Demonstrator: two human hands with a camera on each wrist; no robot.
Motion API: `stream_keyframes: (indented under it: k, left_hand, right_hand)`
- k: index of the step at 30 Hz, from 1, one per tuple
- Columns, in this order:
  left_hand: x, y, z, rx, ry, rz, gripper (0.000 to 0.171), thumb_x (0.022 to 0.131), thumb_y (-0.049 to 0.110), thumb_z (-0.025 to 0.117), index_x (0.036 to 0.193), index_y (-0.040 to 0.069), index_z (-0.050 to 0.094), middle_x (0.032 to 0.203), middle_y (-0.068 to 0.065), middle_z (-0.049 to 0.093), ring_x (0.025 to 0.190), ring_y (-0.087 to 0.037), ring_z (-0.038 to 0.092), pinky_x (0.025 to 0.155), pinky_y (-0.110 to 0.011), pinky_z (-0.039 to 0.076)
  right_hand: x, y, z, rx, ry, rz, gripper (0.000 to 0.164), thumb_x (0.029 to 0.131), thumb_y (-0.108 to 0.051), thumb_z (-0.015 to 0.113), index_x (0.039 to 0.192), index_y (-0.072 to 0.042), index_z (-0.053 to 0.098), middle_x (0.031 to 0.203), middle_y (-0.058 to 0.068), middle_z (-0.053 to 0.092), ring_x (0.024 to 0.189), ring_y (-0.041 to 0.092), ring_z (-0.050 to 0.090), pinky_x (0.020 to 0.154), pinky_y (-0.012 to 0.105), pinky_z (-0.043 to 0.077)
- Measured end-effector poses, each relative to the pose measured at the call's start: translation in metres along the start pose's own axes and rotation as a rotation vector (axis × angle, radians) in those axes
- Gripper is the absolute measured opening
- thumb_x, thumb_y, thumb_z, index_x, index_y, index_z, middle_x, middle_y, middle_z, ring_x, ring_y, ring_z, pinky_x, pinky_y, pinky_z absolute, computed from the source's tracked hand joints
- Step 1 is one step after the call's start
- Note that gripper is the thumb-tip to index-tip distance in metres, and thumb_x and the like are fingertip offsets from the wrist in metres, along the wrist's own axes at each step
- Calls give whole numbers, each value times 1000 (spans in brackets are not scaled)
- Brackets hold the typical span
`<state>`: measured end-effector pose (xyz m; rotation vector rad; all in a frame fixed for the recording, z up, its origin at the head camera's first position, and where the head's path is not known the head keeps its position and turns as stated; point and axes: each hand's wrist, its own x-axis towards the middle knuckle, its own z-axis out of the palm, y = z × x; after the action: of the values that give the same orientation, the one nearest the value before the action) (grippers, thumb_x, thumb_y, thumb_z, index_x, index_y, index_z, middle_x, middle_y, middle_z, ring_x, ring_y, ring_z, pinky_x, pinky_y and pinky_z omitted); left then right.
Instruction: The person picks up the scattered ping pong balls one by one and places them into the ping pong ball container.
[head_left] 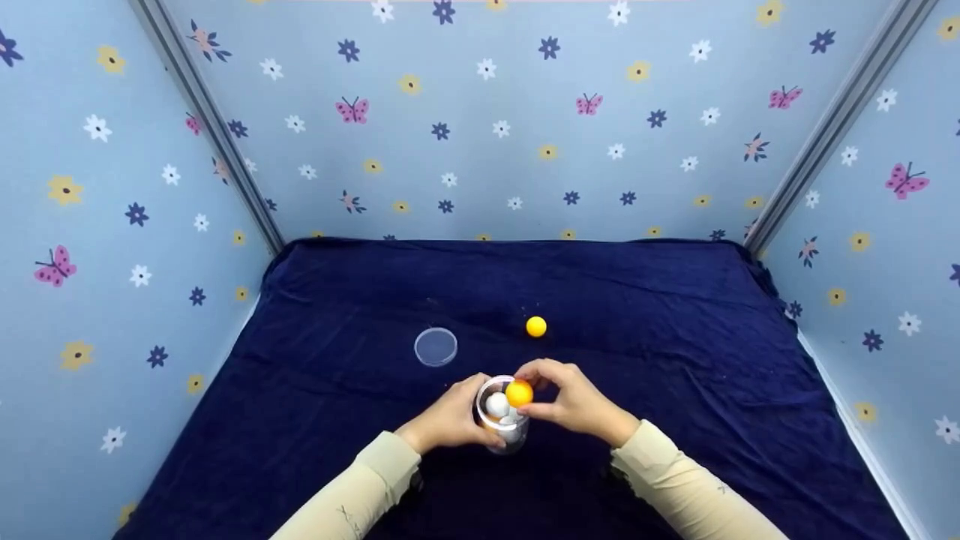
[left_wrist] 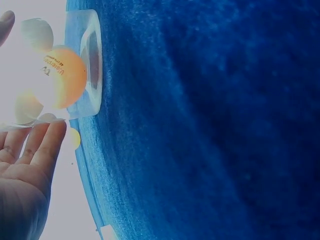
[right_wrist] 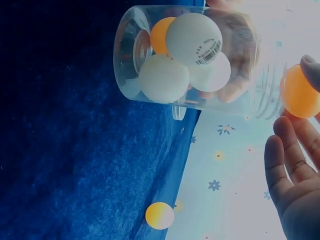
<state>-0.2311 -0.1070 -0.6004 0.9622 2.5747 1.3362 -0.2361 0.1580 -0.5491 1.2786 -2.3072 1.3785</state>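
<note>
My left hand (head_left: 448, 417) holds a clear plastic jar (right_wrist: 240, 107) around its side, the thumb on the near side. Inside the jar lie several white ping-pong balls (right_wrist: 164, 79) and an orange one (left_wrist: 65, 77). At the jar's open mouth, my right hand (head_left: 576, 401) pinches another orange ping-pong ball (head_left: 519, 393) between thumb and fingers. In the right wrist view this ball is just beyond the threaded rim. Beyond the hands, a round clear lid (head_left: 436, 347) lies on the cloth, with a loose yellow-orange ball (head_left: 536, 326) to its right.
A dark blue cloth (head_left: 675, 360) with shallow wrinkles covers the table. Pale blue walls (head_left: 517, 172) with flowers and butterflies stand at the back and both sides, joined by grey corner posts (head_left: 840, 120).
</note>
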Motion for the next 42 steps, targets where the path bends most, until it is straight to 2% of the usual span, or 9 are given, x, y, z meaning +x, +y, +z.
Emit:
stream_keyframes:
  k: [9, 20, 27, 35, 42]
  left_hand:
    - [1, 0, 0, -3, -13, -25, 82, 64, 37, 106, 130, 10, 65, 120, 0, 74, 106, -13, 69, 101, -34, 57]
    - [1, 1, 0, -18, -19, -34, 85, 64, 36, 106, 131, 4, 65, 120, -1, 74, 106, -15, 69, 100, -34, 57]
    - [1, 1, 0, -14, -17, -20, 86, 64, 31, 106, 133, 2, 63, 123, -1, 74, 109, -16, 70, 102, -35, 58]
    - [1, 1, 0, -9, -15, -24, 87, 63, 33, 106, 134, 3, 64, 123, 0, 74, 110, -16, 70, 103, -35, 57]
    - [1, -1, 0, -10, -17, -25, 87, 64, 34, 106, 133, 2, 64, 122, 0, 74, 109, -15, 69, 102, -34, 57]
  right_hand:
    - [-1, 3, 2, -41, -17, -3, 34, 80, -14, 97, 108, -10, 77, 97, 7, 78, 82, 29, 72, 72, 40, 62]
    - [0, 6, 2, -36, -16, -60, 31, 78, -13, 97, 102, -8, 78, 101, 8, 82, 83, 27, 71, 69, 39, 60]
    - [2, 6, 3, -46, -18, -123, 30, 79, -13, 97, 105, -7, 82, 101, 8, 83, 87, 25, 73, 77, 37, 62]
    - [2, 7, 2, -94, -59, -83, 31, 81, -17, 96, 109, -7, 84, 105, 8, 83, 95, 24, 74, 84, 37, 63]
    - [0, 6, 2, -98, -66, -68, 34, 81, -14, 96, 111, -6, 82, 107, 9, 82, 97, 24, 74, 85, 37, 63]
